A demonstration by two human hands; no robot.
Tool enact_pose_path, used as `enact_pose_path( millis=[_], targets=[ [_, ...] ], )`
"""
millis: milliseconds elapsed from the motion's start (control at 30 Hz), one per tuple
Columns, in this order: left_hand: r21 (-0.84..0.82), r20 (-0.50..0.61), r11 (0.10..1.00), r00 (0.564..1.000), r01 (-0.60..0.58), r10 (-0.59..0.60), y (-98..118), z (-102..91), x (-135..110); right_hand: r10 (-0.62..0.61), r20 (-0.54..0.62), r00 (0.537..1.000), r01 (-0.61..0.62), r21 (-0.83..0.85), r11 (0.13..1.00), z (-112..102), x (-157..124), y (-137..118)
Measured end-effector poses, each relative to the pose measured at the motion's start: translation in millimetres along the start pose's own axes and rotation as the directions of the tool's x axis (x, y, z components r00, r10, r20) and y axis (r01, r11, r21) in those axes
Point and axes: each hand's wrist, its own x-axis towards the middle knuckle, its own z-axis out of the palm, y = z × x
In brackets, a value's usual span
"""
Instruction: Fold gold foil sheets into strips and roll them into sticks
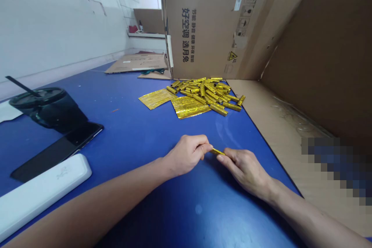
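My left hand and my right hand meet in front of me on the blue table. Between their fingertips is a thin gold foil roll, pinched at both ends. Farther ahead lies a loose pile of similar gold foil rolls. Two flat sheets of crinkled gold foil lie at the left of the pile. Neither hand touches the pile or the sheets.
A black tumbler with a straw and a dark tablet or phone stand at the left, beside a white bar-shaped object. A printed cardboard box rises behind the pile. Cardboard sheet lines the right side.
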Motion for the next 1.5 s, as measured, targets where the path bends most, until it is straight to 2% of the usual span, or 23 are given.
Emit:
enact_pose_path(
  millis=[133,233,300,367,433,500,533,600,833,967,1067,1167,1267,1400,1500],
  targets=[
    [-0.024,-0.059,0.999,0.998,0.023,-0.024,-7,-3.1,2,0.054,-0.016,0.998,-0.054,0.033,0.998,-1,1,2],
    [-0.025,-0.055,0.999,0.998,0.026,-0.027,-12,-3.0,4,0.054,-0.046,0.998,-0.051,0.055,0.997,0,1,3],
    [0.024,-0.057,1.0,0.998,-0.008,0.009,-11,-2.6,5,0.017,-0.066,0.998,-0.015,0.037,0.999,1,1,4],
    [0.16,-0.063,0.983,0.993,-0.093,0.104,-8,-2.2,4,-0.022,-0.085,0.996,0.021,-0.015,1.0,2,0,6],
    [0.36,-0.014,0.908,0.972,-0.215,0.236,-3,-1.5,2,-0.052,-0.088,0.995,0.045,-0.077,0.996,3,0,7],
    [0.512,0.092,0.795,0.941,-0.326,0.327,2,-0.4,-1,-0.08,-0.07,0.994,0.072,-0.116,0.991,3,0,7],
    [0.548,0.136,0.754,0.929,-0.361,0.345,4,0.4,-2,-0.095,-0.059,0.994,0.087,-0.118,0.989,3,0,7],
    [0.564,0.169,0.734,0.923,-0.379,0.346,5,2.0,-4,-0.106,-0.048,0.993,0.102,-0.081,0.991,1,0,5],
    [0.463,0.006,0.852,0.962,-0.245,0.274,-2,7.7,-5,0.016,-0.107,0.994,0.003,0.171,0.985,2,0,4],
    [0.338,0.047,0.927,0.986,-0.164,0.157,-1,8.6,-4,0.013,-0.143,0.99,0.018,0.215,0.977,4,-1,4],
    [0.295,0.04,0.95,0.994,-0.108,0.101,2,9.5,-5,0.049,-0.116,0.992,-0.014,0.283,0.959,3,-2,3],
    [0.327,0.007,0.938,0.992,-0.118,0.123,4,11.3,-7,0.086,-0.032,0.996,-0.068,0.359,0.931,1,-1,2],
    [0.257,0.042,0.962,0.995,-0.095,0.087,4,11.4,-7,0.071,0.007,0.997,-0.068,0.368,0.927,2,-1,1],
    [0.019,0.166,0.996,0.982,0.084,-0.086,3,7.1,-4,0.068,-0.073,0.995,-0.039,0.341,0.939,2,-1,3],
    [-0.024,0.227,0.989,0.965,0.145,-0.135,4,4.8,-2,0.101,-0.082,0.991,-0.065,0.364,0.929,0,0,5]
  ],
)
